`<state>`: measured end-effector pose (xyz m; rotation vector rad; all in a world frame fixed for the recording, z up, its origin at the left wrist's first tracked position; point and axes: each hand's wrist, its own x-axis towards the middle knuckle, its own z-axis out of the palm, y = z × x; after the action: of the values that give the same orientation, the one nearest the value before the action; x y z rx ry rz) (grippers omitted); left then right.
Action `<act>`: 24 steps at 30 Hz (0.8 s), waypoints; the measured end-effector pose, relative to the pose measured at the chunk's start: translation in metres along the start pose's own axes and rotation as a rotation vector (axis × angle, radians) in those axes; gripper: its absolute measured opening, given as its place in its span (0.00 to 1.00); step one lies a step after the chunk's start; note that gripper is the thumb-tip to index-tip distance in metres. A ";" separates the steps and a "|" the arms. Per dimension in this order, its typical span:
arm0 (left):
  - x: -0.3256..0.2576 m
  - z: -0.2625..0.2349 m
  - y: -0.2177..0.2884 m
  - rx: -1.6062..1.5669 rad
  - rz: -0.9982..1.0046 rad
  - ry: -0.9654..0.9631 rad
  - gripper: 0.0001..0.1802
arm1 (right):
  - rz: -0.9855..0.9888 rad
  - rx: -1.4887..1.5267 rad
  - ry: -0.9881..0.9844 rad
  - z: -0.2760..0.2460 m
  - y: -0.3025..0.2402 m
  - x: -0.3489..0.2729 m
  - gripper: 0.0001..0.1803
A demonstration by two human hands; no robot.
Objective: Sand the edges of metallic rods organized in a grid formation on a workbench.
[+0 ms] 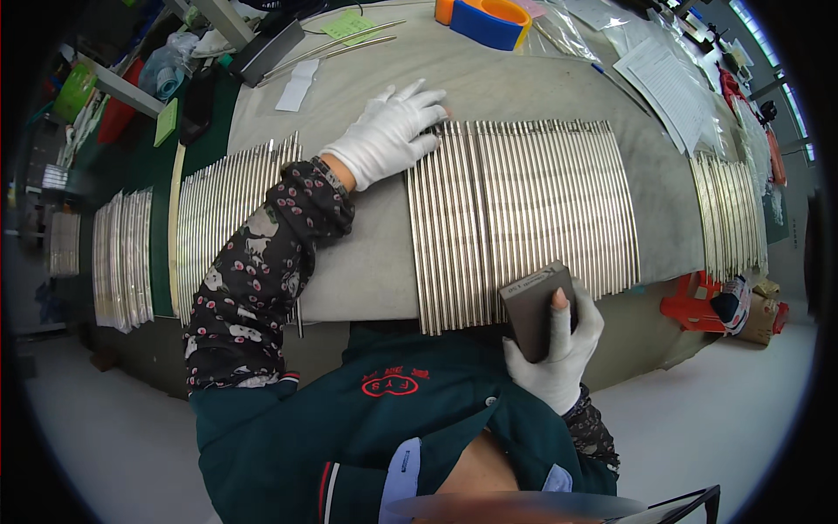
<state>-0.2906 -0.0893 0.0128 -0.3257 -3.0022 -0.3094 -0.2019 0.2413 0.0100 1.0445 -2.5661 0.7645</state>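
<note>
A wide row of shiny metal rods (559,201) lies side by side on the grey table cover in front of me, their ends pointing toward and away from me. My left hand (384,135), in a white glove, rests at the far left corner of this row. Its fingers are stretched out and apart, some touching the rod ends, and it holds nothing. My right hand (563,349), also gloved with a bare fingertip showing, grips a grey rectangular sanding block (534,310) over the near ends of the rods, toward the right.
More metal rods (231,210) lie left under my forearm, with wrapped bundles (122,258) beyond. Another rod stack (729,218) sits at the right edge. Farther back are a blue-orange tape roll (489,22), paper sheets (668,92), a pen (621,90) and loose thin rods (358,45).
</note>
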 end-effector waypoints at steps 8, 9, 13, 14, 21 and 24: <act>0.015 0.017 0.000 -0.122 -0.045 0.021 0.18 | 0.053 -0.111 0.032 0.019 -0.016 0.007 0.69; 0.015 0.018 0.001 -0.145 -0.075 0.035 0.18 | 0.051 -0.112 0.035 0.021 -0.017 0.007 0.69; 0.019 0.020 0.006 -0.171 -0.132 0.050 0.18 | 0.059 -0.172 0.067 0.024 -0.017 0.007 0.68; 0.019 0.020 0.007 -0.169 -0.131 0.052 0.18 | 0.063 -0.173 0.069 0.024 -0.017 0.007 0.67; 0.022 0.022 0.008 -0.243 -0.174 0.065 0.15 | 0.080 -0.176 0.063 0.027 -0.017 0.004 0.65; 0.023 0.021 0.009 -0.276 -0.200 0.062 0.13 | 0.084 -0.183 0.078 0.029 -0.017 0.003 0.64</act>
<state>-0.3130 -0.0718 -0.0035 -0.0352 -2.9338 -0.7402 -0.1932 0.2135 -0.0067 0.8395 -2.5693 0.5652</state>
